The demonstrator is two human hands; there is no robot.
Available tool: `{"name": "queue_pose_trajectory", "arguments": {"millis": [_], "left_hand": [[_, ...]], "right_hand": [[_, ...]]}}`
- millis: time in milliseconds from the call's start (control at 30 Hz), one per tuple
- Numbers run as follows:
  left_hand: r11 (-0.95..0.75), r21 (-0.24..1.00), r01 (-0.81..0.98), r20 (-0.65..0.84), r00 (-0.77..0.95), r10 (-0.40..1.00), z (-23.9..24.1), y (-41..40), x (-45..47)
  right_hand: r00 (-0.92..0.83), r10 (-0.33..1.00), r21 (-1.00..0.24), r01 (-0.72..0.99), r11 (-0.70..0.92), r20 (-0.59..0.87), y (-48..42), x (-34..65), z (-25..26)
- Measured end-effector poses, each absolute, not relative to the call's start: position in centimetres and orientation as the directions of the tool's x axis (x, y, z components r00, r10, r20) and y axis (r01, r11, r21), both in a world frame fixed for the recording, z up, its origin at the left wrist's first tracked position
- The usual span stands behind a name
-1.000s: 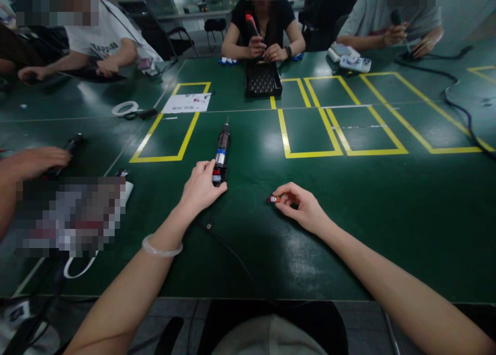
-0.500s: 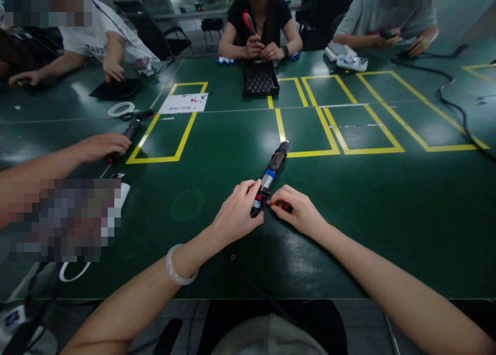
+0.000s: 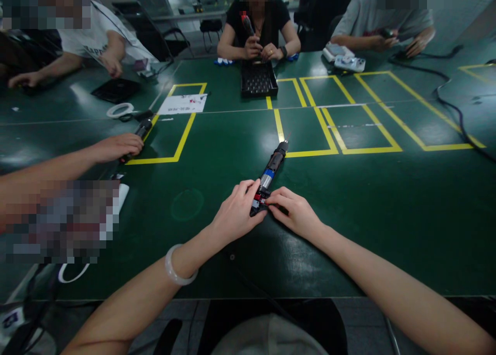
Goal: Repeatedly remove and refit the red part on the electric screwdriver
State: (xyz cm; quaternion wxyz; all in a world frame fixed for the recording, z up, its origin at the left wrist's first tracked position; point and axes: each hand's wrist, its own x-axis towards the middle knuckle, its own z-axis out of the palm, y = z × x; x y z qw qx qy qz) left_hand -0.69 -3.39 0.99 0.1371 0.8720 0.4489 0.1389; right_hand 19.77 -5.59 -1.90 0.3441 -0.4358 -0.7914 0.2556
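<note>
A slim black electric screwdriver [image 3: 274,164] lies slantwise on the green table, its casing open. A silver and blue cylinder and red parts show inside. My left hand [image 3: 235,206] is closed around its near end, thumb below and fingers across the left side. At the right side of that end, my right hand [image 3: 293,209] pinches a small red part [image 3: 264,201] against the open casing. Fingertips hide most of this part, so its exact kind is unclear.
Yellow tape outlines [image 3: 312,152] mark the table [image 3: 372,205]. At left, a co-worker's hand [image 3: 122,147] holds a dark tool [image 3: 143,129]. A paper label [image 3: 183,104], white tape roll [image 3: 120,110] and black tray [image 3: 259,89] lie farther back. A cable [image 3: 445,86] runs along the right.
My right hand has moved slightly left, bringing the small red part against the screwdriver's casing. The co-worker's hand at left has shifted right with the dark tool. My left hand stays put.
</note>
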Motion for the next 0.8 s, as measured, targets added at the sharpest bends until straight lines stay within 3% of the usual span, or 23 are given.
{"name": "queue_pose_trajectory", "arguments": {"millis": [500, 800], "left_hand": [[-0.509, 0.048, 0.859, 0.076, 0.505, 0.860, 2.4, -2.2, -1.3], [-0.168, -0.068, 0.983, 0.038, 0.170, 0.985, 2.1, 3.8, -8.9]], "right_hand": [[-0.349, 0.890, -0.740, 0.505, 0.444, 0.295, -5.5, 20.7, -1.4], [-0.356, 0.884, -0.740, 0.497, 0.454, 0.303, -5.4, 20.8, -1.5]]}}
